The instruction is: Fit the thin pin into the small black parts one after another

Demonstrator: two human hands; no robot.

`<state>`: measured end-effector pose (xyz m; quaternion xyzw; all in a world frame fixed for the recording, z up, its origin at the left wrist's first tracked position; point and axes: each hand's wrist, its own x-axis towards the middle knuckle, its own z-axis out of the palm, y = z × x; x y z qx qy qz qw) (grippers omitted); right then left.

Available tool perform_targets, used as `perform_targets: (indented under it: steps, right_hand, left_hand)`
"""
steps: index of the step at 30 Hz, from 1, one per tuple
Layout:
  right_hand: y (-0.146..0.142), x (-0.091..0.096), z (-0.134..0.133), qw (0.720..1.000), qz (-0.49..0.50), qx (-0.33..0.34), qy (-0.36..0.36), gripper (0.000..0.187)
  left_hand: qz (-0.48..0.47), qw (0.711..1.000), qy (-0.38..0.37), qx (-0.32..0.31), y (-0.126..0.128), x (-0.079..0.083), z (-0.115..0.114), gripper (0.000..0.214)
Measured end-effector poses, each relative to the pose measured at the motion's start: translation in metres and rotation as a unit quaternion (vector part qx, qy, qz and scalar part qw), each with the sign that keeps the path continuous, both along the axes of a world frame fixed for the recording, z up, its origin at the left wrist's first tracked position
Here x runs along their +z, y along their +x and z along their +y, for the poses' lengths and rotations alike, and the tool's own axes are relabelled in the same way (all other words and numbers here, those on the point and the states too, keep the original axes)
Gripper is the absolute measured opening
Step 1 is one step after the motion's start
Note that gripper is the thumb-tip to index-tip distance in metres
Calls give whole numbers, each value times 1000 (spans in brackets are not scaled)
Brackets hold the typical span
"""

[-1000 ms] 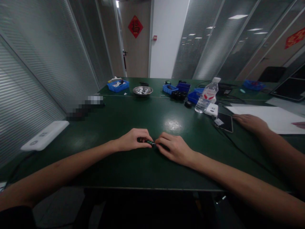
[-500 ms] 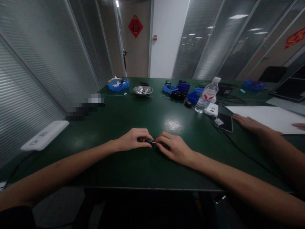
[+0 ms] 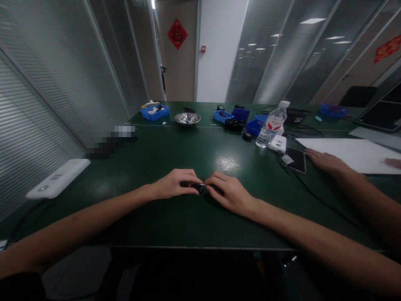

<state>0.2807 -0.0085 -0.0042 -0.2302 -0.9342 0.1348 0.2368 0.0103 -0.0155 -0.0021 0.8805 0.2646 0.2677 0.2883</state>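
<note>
My left hand rests on the green table, its thumb and fingers closed round a small dark part. Close beside it, my right hand is pinched, with its fingertips at the right end of that part. A thin, shiny tool tip shows between the two hands. The rest of this tool is mostly hidden under my right fingers, so its exact kind cannot be made out. The dark part is small and blurred; its far end disappears into my left palm.
A water bottle, a white box and a dark tablet lie to the right. Another person's hand rests by white paper. A metal bowl and a blue basket stand behind. A white device is at left.
The small part has turned slightly in my left fingers and now looks black rather than green. My hands stay in nearly the same place. The other person's far hand has shifted slightly on the paper.
</note>
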Motion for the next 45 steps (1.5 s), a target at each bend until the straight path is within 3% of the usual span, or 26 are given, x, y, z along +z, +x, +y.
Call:
perform_targets:
  steps: [30,45]
  right_hand:
    - [4,0,7,998,-44,-35,35,19]
    - [5,1,8,997,-49,-48,24,17]
  left_hand:
    - [24,1000,-7,7,2,2,-1,43]
    - [12,998,27,54,4,2,-3,32]
